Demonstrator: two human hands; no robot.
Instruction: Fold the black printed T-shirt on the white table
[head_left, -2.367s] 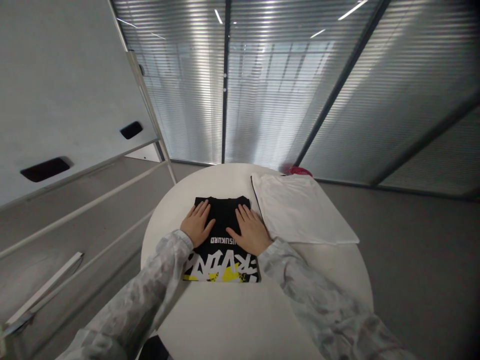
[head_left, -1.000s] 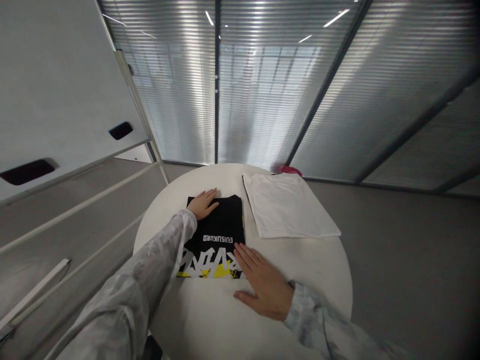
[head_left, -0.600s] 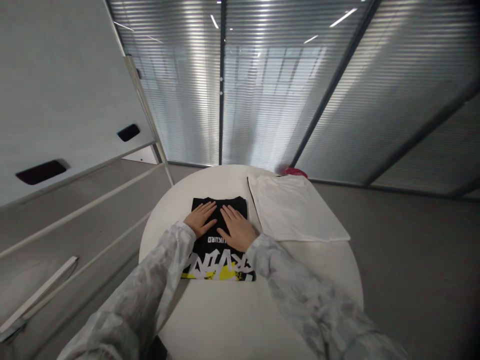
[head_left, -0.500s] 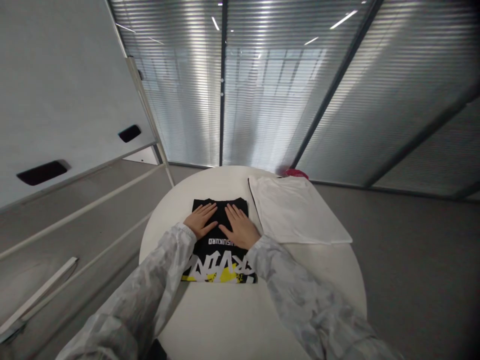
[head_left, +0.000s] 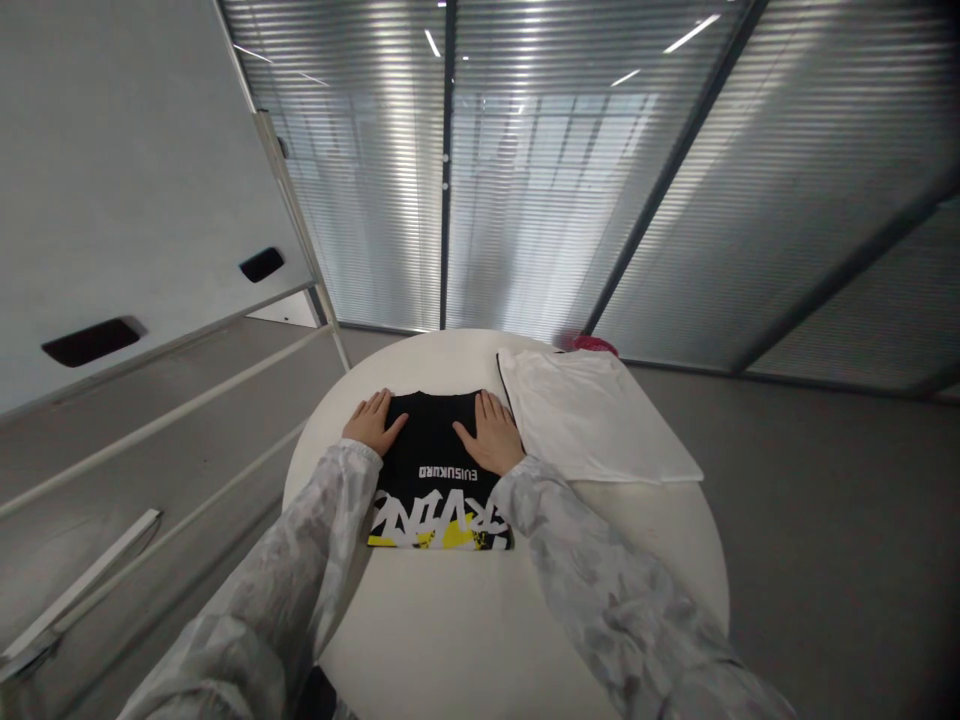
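Observation:
A folded black T-shirt (head_left: 439, 450) with white and yellow lettering lies on the round white table (head_left: 465, 620). My left hand (head_left: 371, 423) lies flat on the shirt's far left corner, fingers stretched out. On the far right corner rests my right hand (head_left: 489, 438), also flat and open. Both palms press on the cloth and hold nothing. My sleeves are pale grey and cover part of the shirt's sides.
A folded white garment (head_left: 589, 415) lies on the table to the right of the black shirt. Something red (head_left: 592, 345) peeks out behind it at the table's far edge. A whiteboard on a stand (head_left: 150, 180) leans at the left; glass walls with blinds stand behind.
My hands have slid apart from the middle of the shirt's far part to its two far corners. Earlier, the right hand was off the shirt near its front edge, then came back onto it.

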